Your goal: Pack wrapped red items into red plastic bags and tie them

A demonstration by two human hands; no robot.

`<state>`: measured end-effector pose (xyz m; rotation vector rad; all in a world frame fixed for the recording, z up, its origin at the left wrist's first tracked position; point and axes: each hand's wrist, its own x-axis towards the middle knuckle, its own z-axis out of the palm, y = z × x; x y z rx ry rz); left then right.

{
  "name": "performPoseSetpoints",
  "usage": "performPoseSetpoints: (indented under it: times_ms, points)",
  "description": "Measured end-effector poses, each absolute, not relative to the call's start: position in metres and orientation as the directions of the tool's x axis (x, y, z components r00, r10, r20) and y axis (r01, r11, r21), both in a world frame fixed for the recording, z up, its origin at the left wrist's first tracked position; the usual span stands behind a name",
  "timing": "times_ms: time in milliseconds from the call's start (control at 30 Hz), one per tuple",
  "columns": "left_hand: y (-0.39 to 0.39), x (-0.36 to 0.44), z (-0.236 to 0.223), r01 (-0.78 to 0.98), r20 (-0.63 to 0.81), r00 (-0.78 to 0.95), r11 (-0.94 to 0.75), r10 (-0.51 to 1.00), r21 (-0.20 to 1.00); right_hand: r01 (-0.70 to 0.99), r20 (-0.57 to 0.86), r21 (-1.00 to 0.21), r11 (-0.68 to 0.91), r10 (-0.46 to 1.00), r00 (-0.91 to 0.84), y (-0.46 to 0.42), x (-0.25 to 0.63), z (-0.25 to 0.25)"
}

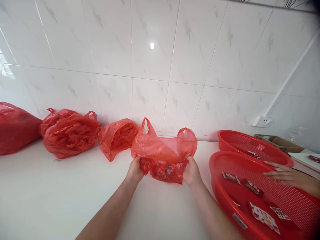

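A thin red plastic bag (160,148) with two loop handles is stretched between my hands over the white table. My left hand (135,170) is closed on its left edge, and my right hand (192,170) pinches the right edge. Small dark and red items show dimly through the lower part of the bag; their kind is unclear. The handles stand up toward the wall. Just left of it lies another crumpled red bag (117,135), touching or nearly touching the held one.
Bundled red bags (72,133) and a full red bag (17,130) line the wall at left. At right stand a red basket (216,163) with several small packets and another red basket (222,136) behind. A co-worker's hand (291,176) reaches over the front basket. A socket strip (262,121) is on the wall.
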<state>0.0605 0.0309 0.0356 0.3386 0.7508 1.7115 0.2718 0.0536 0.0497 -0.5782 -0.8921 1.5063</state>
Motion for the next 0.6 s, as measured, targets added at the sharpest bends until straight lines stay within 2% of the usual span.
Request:
performPoseSetpoints:
  times_ms: [67, 167, 233, 300, 400, 600]
  points:
    - [0.034, 0.06, 0.021, -0.765, -0.194, -0.277, -0.093, 0.941, 0.637, -0.565, 0.131, -0.824, -0.045, 0.955, -0.267, 0.047, 0.263, 0.037]
    - [0.034, 0.057, 0.018, -0.78, -0.143, -0.229, -0.094, 0.963, 0.618, -0.407, 0.158, -0.913, -0.024, 0.899, -0.409, 0.039, 0.256, 0.032]
    - [0.033, 0.053, 0.022, -0.787, -0.06, -0.175, -0.103, 0.983, 0.608, -0.29, 0.098, -0.956, -0.032, 0.901, -0.422, 0.036, 0.254, 0.031]
    - [0.032, 0.046, 0.026, -0.794, 0.01, -0.136, -0.115, 0.991, 0.596, -0.255, 0.032, -0.963, -0.084, 0.908, -0.417, 0.036, 0.253, 0.027]
    - [0.034, 0.03, 0.025, -0.805, 0.034, -0.174, -0.162, 0.984, 0.57, -0.364, -0.002, -0.915, -0.174, 0.904, -0.428, 0.037, 0.252, 0.02]
    - [0.045, 0.005, 0.01, -0.8, -0.184, -0.259, -0.104, 0.948, 0.591, -0.586, 0.028, -0.788, -0.189, 0.94, -0.34, 0.04, 0.258, 0.019]
